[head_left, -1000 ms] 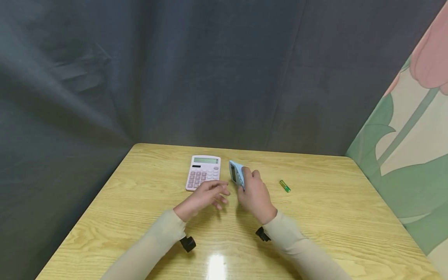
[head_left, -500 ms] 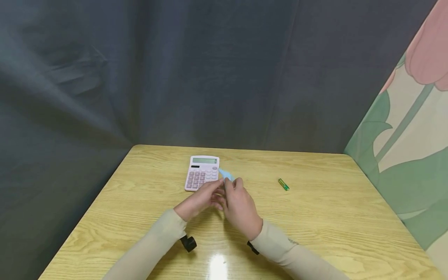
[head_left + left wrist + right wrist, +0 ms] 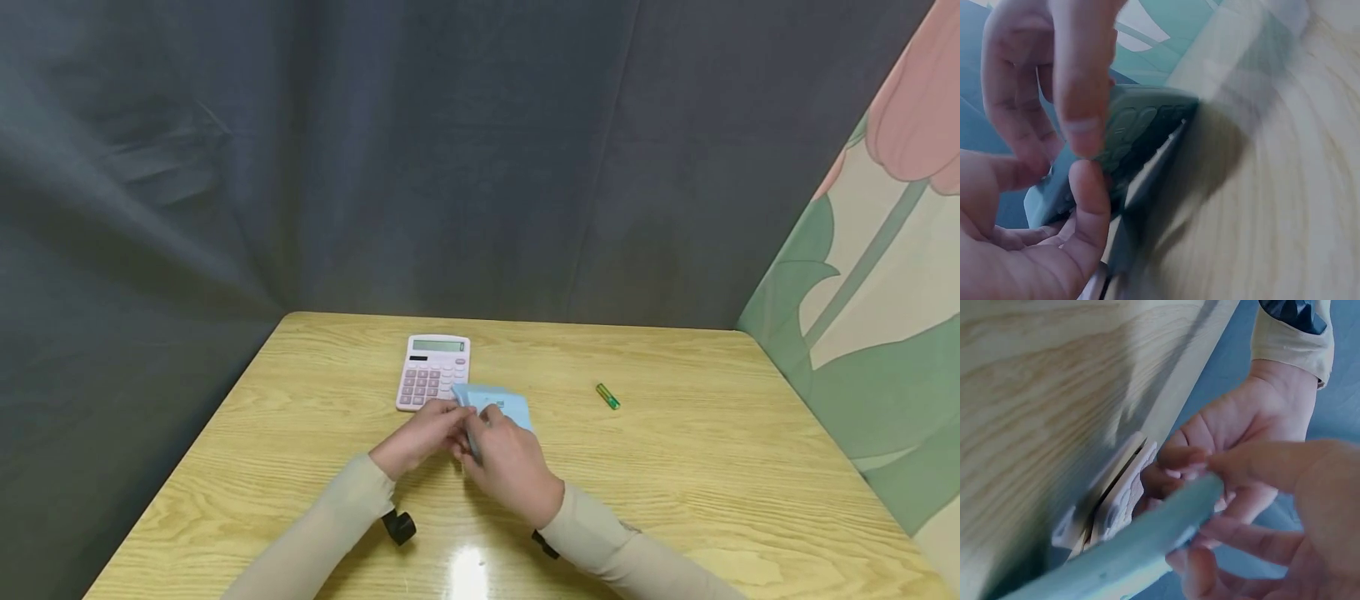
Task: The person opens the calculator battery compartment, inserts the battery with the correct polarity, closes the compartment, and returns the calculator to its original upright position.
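A light blue calculator (image 3: 498, 402) is tilted up off the table between both hands, its back toward the head camera. In the left wrist view its keys (image 3: 1127, 125) face down toward the wood. My left hand (image 3: 422, 437) pinches its near left corner between thumb and fingers. My right hand (image 3: 517, 471) grips the same end, thumb and fingertips close beside the left ones. The calculator's edge (image 3: 1135, 550) crosses the right wrist view, partly covered by fingers. Just behind the left hand lies a pink calculator (image 3: 433, 367), face up, its display reading 0.
A green battery (image 3: 608, 396) lies on the wooden table (image 3: 675, 467) to the right of the hands. A dark curtain (image 3: 480, 167) hangs behind the table, and a flower-patterned panel (image 3: 885, 333) stands along the right side.
My right hand has brought the blue calculator leftward to my left hand, which now pinches it too. The calculator has turned so its back shows. Pink calculator and battery stay put.
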Available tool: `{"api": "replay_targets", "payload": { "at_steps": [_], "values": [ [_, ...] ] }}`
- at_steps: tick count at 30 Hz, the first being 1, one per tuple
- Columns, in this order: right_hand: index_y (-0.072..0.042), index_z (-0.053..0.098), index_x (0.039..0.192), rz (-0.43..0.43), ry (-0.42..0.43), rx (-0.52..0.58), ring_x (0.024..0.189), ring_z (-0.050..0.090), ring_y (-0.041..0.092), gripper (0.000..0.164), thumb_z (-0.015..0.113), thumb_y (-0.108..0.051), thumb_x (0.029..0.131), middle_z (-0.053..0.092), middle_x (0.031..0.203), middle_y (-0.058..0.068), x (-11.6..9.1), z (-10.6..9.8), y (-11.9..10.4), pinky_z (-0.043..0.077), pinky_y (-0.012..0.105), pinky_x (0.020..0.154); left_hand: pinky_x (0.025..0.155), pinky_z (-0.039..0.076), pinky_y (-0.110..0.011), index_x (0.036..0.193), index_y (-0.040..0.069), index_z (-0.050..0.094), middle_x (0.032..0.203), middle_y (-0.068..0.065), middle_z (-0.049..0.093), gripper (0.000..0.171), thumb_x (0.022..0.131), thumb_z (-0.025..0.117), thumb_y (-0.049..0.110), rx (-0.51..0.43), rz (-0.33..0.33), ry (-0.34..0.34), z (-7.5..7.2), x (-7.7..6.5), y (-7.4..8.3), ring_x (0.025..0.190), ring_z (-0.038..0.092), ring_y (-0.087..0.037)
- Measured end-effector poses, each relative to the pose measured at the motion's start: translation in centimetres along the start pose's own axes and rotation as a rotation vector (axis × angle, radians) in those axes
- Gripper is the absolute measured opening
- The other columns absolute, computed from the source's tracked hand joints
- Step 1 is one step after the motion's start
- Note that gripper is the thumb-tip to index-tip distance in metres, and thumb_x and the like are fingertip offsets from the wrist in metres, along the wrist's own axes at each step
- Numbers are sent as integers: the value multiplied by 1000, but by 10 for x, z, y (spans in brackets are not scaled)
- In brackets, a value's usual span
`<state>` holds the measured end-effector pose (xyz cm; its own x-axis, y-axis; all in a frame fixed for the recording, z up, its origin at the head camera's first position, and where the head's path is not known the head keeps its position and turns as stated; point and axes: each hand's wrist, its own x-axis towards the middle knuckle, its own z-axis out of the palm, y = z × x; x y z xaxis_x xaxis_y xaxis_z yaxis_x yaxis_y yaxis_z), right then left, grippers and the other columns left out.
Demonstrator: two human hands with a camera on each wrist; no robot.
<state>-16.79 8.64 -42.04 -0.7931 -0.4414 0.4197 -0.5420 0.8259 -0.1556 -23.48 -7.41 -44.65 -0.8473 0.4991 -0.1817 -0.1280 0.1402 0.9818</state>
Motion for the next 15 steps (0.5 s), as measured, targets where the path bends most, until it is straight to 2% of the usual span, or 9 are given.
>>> {"api": "replay_targets", "payload": {
  "at_steps": [5,8,12,15],
  "values": [
    [-8,72,105,-34,-55,46,60,45,9,26,77,-26,87,58,79,2,0,0,5,37,19,45,56,53,-21,107,-7,62,74,-4,64,26,104,52,17,19,-6,3,-2,-1,-8,62,59,-9],
    [-8,72,98,-37,-53,87,58,41,7,14,73,-19,89,54,73,-3,1,-2,14,35,19,43,54,53,-22,99,-5,62,72,-5,64,24,103,55,17,37,11,-9,-4,0,-12,61,59,-10],
    [-9,72,93,-48,-53,75,65,49,8,7,72,-14,89,59,79,-2,5,-1,33,43,19,48,51,53,-22,86,0,62,69,-6,65,24,102,60,18,89,6,0,-4,0,-14,57,59,-10],
    [-10,73,95,-36,-75,51,76,56,12,7,72,-14,88,63,87,0,7,1,50,51,24,58,51,55,-24,86,-1,63,68,-9,64,23,100,62,18,121,-19,11,-3,-3,-13,56,59,-12]
  ]
}}
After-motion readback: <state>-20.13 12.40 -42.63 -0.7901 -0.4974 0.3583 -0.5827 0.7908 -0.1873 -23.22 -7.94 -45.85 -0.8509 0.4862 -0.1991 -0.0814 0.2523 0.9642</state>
